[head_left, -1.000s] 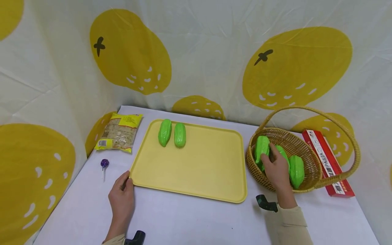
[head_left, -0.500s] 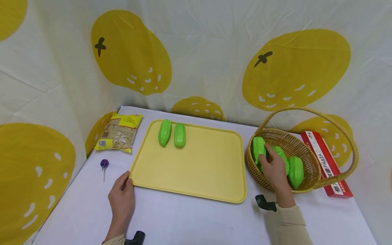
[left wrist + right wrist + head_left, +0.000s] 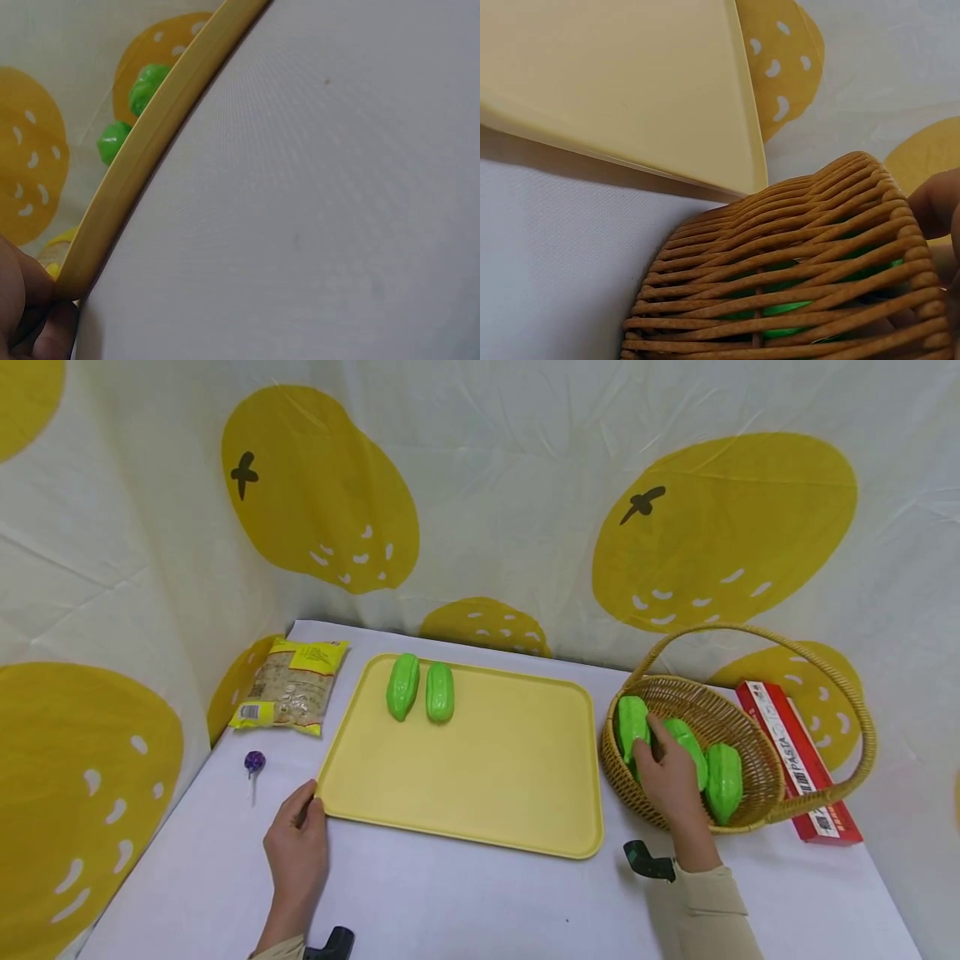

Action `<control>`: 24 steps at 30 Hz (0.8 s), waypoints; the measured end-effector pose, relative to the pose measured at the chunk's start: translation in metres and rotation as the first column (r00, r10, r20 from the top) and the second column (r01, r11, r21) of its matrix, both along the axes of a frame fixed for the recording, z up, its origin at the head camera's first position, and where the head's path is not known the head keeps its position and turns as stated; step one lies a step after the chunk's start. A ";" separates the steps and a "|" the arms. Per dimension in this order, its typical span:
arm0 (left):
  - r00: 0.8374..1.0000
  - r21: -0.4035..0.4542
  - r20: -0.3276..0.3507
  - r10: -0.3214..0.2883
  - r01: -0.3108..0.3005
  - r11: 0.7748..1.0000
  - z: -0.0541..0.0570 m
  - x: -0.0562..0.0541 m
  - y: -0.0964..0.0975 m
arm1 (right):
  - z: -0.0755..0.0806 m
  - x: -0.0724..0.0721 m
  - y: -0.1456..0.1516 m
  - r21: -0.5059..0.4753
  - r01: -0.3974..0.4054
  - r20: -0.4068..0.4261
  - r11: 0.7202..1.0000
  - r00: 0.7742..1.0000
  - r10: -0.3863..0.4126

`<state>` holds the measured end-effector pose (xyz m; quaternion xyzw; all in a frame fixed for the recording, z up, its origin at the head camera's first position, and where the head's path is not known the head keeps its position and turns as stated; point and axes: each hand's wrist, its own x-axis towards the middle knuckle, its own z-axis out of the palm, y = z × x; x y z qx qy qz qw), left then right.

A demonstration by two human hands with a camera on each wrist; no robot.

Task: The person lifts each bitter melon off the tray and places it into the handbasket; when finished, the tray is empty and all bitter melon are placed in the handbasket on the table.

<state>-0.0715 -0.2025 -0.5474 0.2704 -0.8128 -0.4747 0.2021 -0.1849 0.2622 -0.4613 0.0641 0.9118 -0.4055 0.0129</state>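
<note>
My left hand (image 3: pixel 297 843) pinches the near left corner of a yellow tray (image 3: pixel 480 777), thumb and fingers at its rim. Two green, ridged toy starfruits, one (image 3: pixel 403 687) beside the other (image 3: pixel 440 692), lie at the tray's far left. Inside a wicker basket (image 3: pixel 765 752) on the right, my right hand (image 3: pixel 670 777) grips another starfruit (image 3: pixel 633 724) against the left wall. Two more starfruits, one (image 3: pixel 688 747) partly behind the hand and one (image 3: pixel 724 783) to its right, lie in the basket. In the right wrist view, the basket's weave (image 3: pixel 795 262) hides most of the held fruit.
The basket's tall handle (image 3: pixel 862 718) arches over its right side. A red pasta box (image 3: pixel 806 760) lies just behind it. Left of the tray are a yellow-labelled clear bag (image 3: pixel 292 685) and a purple lollipop (image 3: pixel 255 763). A patterned cloth (image 3: pixel 510 485) hangs behind the table.
My right hand has shifted slightly left with the starfruit, bringing it nearer the basket's left wall. My left hand stays at the tray corner.
</note>
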 end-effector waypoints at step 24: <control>0.999 0.004 0.041 -0.006 0.006 1.000 -0.001 0.000 -0.002 | 0.040 0.005 -0.044 0.064 -0.104 -0.403 0.992 0.907 0.121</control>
